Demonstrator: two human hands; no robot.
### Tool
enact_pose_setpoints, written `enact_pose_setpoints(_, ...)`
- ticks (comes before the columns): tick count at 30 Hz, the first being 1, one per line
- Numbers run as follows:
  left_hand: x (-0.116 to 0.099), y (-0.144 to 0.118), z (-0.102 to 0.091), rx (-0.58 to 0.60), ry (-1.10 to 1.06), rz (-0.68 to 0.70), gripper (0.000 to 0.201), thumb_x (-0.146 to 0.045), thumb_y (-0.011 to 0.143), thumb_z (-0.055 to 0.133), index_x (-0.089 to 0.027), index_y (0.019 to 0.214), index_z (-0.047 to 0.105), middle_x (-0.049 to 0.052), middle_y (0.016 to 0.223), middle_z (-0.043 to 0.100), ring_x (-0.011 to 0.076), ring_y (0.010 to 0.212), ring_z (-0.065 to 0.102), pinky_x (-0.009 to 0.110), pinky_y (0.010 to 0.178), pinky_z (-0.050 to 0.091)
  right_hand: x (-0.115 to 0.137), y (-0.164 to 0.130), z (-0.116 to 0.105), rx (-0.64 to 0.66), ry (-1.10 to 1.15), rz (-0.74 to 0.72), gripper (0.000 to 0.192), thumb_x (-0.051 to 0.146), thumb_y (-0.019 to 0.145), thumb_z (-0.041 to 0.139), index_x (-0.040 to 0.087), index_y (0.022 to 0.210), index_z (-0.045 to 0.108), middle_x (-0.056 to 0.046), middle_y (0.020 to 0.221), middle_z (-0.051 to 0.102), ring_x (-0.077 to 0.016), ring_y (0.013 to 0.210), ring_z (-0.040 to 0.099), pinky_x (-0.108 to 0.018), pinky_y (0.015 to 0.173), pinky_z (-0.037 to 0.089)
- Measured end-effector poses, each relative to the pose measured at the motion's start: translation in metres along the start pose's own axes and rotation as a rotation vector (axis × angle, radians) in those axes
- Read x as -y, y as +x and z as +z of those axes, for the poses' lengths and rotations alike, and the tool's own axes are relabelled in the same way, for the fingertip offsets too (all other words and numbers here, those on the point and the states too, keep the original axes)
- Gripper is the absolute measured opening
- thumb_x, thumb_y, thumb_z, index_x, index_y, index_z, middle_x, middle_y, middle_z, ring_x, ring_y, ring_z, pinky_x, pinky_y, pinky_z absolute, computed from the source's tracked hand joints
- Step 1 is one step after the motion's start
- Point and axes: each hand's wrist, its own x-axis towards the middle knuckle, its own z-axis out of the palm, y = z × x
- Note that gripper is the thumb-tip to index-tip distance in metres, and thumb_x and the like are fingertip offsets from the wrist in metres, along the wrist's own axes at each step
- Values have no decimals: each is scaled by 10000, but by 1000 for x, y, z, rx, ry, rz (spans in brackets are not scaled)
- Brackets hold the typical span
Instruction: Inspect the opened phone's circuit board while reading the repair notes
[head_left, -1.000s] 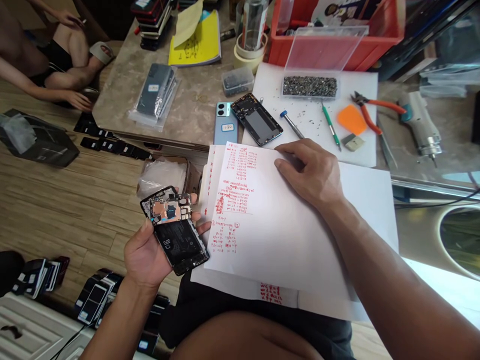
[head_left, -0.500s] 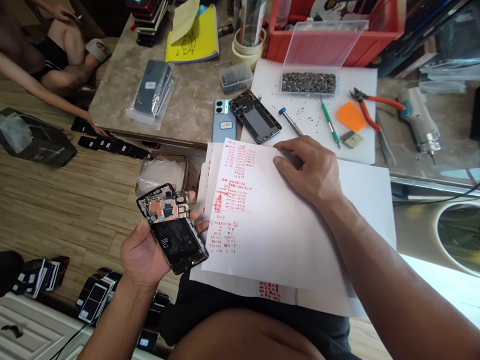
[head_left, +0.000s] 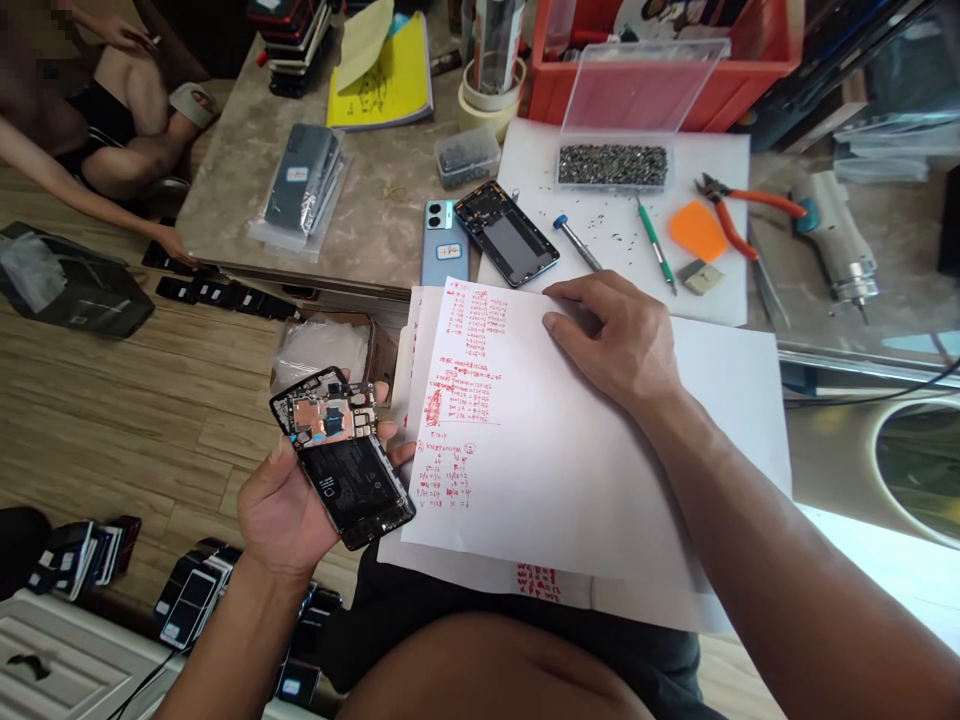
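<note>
opened phone [head_left: 341, 457] in left hand [head_left: 289, 505]

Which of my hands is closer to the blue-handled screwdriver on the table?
Right. Your right hand rests on the paper just below the screwdriver; your left hand is far down-left, holding the opened phone.

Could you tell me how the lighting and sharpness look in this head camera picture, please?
Head view: even daylight, soft shadows; the opened phone in the left hand and the red-inked paper under the right hand are sharp; glare blows out the lower right corner; wide-angle bending curves the table edge; the upper left corner is blurred.
</note>
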Motion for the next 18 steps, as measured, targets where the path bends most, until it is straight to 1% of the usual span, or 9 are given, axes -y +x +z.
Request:
enact_pose_setpoints(3,-2,-1,-5,13,10,-6,605,-417,953,790,-291,1530,657,120,1535,721,368,1218,786,615,1142,609,0,0,0,6,0,-1,257,327,937,679,286,1152,814,-91,1116,816,-338,949,769,-530,850,634)
enact_pose_setpoints(7,-4,-3,-8,19,17,-18,396,-422,953,790,-262,1314,758,120,1566,696,380,1262,763,646,1184,566,0,0,0,10,0,-5,256,329,940,680,300,1157,812,-85,1118,816,-341,966,766,-535,860,635)
enact_pose_setpoints(9,-4,-3,-7,15,8,-19,286,-422,960,781,-251,1189,789,105,1570,695,376,1262,761,651,1192,553,0,0,-1,9,2,-4,259,326,937,685,295,1160,812,-87,1117,816,-338,961,767,-529,854,635)
enact_pose_setpoints(10,-4,-3,-6,9,4,-20,259,-421,964,778,-249,1157,795,97,1569,696,373,1263,759,652,1196,547,0,0,-1,10,2,-2,261,323,937,686,289,1162,813,-89,1117,816,-336,957,768,-526,853,634)
enact_pose_setpoints(14,-4,-2,-3,6,0,-17,342,-423,948,806,-260,1249,793,108,1545,713,381,1257,766,680,1192,544,0,0,-1,10,1,-1,257,314,938,681,279,1153,816,-93,1110,816,-332,950,771,-522,853,633)
enact_pose_setpoints(15,-3,-1,-2,4,3,-11,331,-413,938,823,-259,1230,802,111,1535,722,378,1240,776,681,1178,557,1,0,-1,10,2,0,255,316,937,680,280,1149,817,-91,1106,816,-333,946,771,-523,851,634)
enact_pose_setpoints(18,-2,1,3,13,9,9,205,-350,896,880,-245,1066,836,113,1490,754,349,1164,816,643,1112,620,1,0,0,6,9,6,258,325,932,682,281,1146,819,-87,1101,817,-333,933,772,-521,842,633)
